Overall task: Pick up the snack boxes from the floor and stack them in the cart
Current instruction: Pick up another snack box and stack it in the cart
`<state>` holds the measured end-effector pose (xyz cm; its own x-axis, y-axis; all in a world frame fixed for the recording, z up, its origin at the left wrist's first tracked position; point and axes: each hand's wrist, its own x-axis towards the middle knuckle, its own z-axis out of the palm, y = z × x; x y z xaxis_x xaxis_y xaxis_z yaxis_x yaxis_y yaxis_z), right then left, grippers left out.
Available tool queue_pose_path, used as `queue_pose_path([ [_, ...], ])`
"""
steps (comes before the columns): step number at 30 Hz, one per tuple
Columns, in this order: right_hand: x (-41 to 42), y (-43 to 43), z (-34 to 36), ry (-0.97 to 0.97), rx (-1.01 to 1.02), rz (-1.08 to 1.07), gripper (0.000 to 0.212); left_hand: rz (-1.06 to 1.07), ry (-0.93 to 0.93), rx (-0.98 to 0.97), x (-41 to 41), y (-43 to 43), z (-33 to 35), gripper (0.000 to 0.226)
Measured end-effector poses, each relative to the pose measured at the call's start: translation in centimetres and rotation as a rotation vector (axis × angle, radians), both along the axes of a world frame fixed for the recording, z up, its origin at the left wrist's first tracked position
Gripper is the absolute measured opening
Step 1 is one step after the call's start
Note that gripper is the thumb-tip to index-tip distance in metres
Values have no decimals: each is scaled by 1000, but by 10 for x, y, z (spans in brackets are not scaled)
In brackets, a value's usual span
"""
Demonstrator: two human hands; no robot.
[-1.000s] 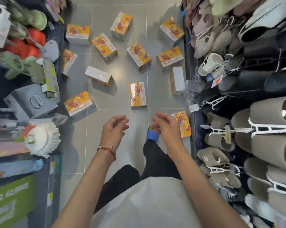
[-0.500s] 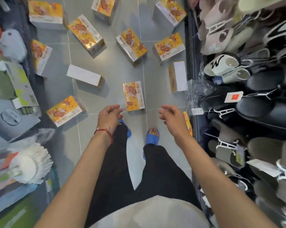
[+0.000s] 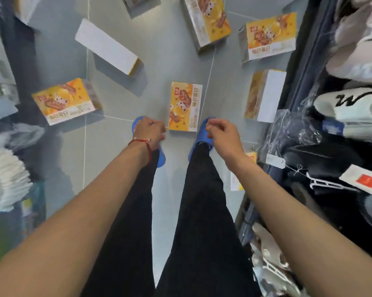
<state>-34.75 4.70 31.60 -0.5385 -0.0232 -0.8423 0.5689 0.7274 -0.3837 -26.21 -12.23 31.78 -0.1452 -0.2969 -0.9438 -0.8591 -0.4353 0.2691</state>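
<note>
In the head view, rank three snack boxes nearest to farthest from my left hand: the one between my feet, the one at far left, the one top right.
From the left hand:
1. Box between the feet, just right of the hand.
2. Far-left box, out on the floor to its left.
3. Top-right box, beside the slippers.

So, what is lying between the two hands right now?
In the head view, the near end of one snack box, lying flat on the floor, shows between the left hand and the right hand.
</note>
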Motion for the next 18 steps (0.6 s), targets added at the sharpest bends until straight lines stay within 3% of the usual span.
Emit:
queue_pose_path([
  [2, -12, -3, -21, -28, -6, 89, 32, 71, -13, 22, -1, 6, -20, 23],
  [4, -28, -4, -42, -47, -7, 198, 33, 147, -43, 57, 0, 15, -43, 5],
  [9, -59, -13, -75, -133, 67, 489, 30, 262, -157, 61, -3, 31, -88, 11],
  [14, -96, -31, -84, -148, 150, 733, 35, 358, -150, 43, -14, 40, -109, 33],
  [18, -121, -53, -107, -127, 167, 798, 16, 416, -190, 44, -19, 43, -123, 33],
])
